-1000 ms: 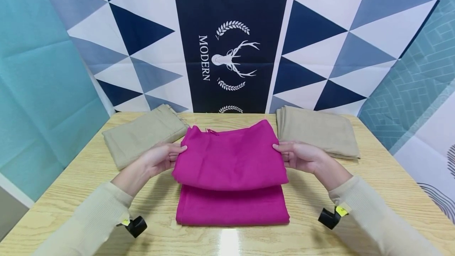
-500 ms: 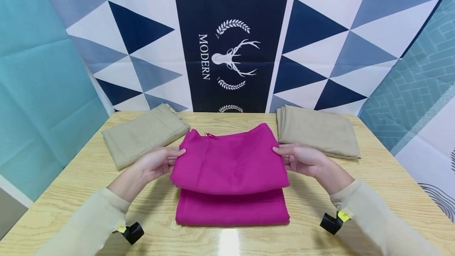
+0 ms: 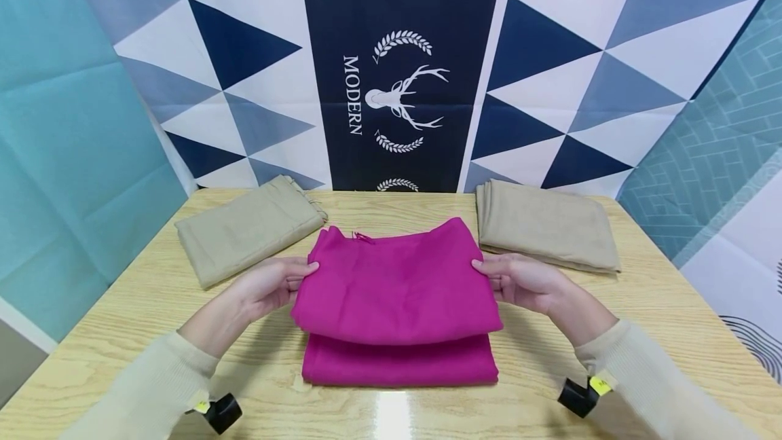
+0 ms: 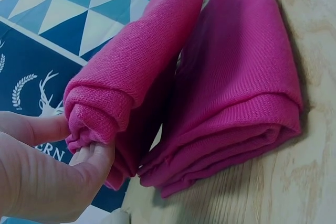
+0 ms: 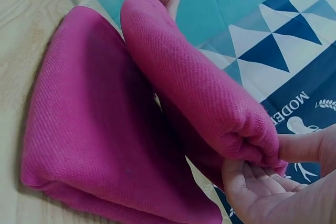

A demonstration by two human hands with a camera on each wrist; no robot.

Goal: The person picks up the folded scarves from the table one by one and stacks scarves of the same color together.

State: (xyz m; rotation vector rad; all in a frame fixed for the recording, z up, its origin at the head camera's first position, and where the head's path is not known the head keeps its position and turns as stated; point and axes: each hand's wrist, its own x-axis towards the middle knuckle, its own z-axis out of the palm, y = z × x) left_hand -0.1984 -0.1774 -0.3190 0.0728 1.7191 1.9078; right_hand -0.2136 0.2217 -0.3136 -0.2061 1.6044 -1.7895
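A folded magenta cloth [image 3: 397, 284] is held up by both hands, one at each side edge. My left hand [image 3: 271, 287] pinches its left edge, thumb on the near face and fingers behind. At the right edge my right hand [image 3: 528, 282] grips it the same way. The left wrist view shows rolled, layered folds between thumb and fingers. Below it, a second folded magenta layer [image 3: 400, 364] lies flat on the table, partly covered by the raised one. Whether the two are joined at the back is hidden. A few loose threads [image 3: 363, 237] show at the top edge.
One folded beige cloth [image 3: 250, 229] lies at the back left of the wooden table [image 3: 635, 338], another beige cloth [image 3: 546, 223] at the back right. Patterned fabric [image 3: 397, 73] hangs behind the table. Small black cameras [image 3: 222, 413] sit at the wrists.
Both hands have moved slightly down and towards me with the raised magenta cloth. Its lower edge now covers more of the layer on the table. The grip stays the same.
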